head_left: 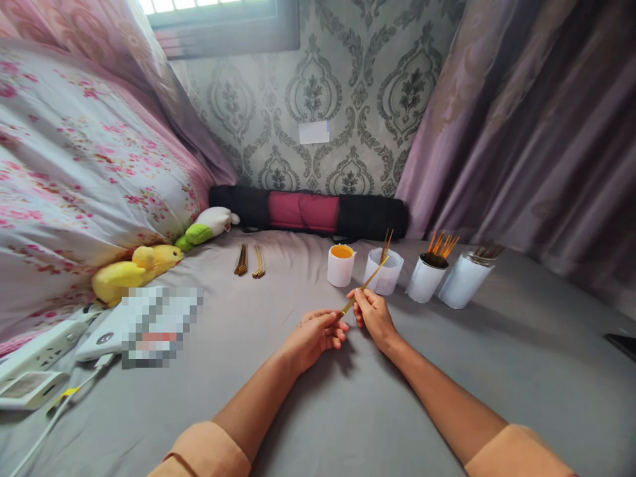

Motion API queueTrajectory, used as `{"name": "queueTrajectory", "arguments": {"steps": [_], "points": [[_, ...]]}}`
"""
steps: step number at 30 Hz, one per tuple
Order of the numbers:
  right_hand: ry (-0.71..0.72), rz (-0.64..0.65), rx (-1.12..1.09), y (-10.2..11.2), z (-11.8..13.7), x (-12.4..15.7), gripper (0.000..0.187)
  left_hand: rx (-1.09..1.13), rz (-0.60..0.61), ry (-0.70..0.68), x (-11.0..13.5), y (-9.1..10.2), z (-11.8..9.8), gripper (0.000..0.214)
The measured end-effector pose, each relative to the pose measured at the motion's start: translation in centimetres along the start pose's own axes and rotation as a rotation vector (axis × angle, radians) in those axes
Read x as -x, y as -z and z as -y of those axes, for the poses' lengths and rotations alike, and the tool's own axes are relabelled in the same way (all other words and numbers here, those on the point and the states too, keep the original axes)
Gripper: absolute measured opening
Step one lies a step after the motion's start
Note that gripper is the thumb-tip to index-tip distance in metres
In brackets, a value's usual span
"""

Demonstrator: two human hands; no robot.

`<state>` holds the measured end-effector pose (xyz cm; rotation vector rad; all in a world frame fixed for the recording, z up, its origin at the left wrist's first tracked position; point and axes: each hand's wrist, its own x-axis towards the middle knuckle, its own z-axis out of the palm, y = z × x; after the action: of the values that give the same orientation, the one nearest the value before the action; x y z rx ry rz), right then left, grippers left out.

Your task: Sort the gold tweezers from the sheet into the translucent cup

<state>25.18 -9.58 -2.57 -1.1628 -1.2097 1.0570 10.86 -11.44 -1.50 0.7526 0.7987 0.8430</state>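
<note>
My right hand [373, 317] pinches a thin yellow stick [365, 286] that slants up toward the cups. My left hand [318, 334] is curled, its fingertips touching the stick's lower end. Both hands hover over a grey sheet [298, 397]. Just beyond them stand several white cups in a row: one filled with orange stuff [341, 265], a clear-looking one with two sticks [383, 271], one with orange-tipped sticks [426, 277], and a tilted one with dark sticks [462, 279].
Two bundles of brown sticks [250, 260] lie on the sheet at the left. Plush toys [134, 268], a power strip [40, 351] and a cable sit by the floral bedding. A black and red roll [308, 212] lies against the wall; curtains hang at the right.
</note>
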Motion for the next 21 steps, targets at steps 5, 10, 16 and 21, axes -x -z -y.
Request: {"name": "queueTrajectory", "arguments": {"steps": [5,10,16,21], "points": [[-0.015,0.017,0.007,0.01,-0.15,-0.05,0.035,0.031,0.019,0.02,-0.05,0.07,0.03,0.019],[-0.027,0.024,0.023,0.08,-0.18,-0.1,0.035,0.045,0.053,0.054,0.07,0.13,-0.05,0.018],[-0.025,0.022,0.026,0.02,-0.31,-0.14,0.034,0.056,0.1,0.061,0.14,0.23,-0.16,0.017],[-0.03,0.025,0.033,-0.04,-0.35,-0.19,0.033,0.063,0.102,0.071,-0.14,0.46,-0.05,0.017]]}}
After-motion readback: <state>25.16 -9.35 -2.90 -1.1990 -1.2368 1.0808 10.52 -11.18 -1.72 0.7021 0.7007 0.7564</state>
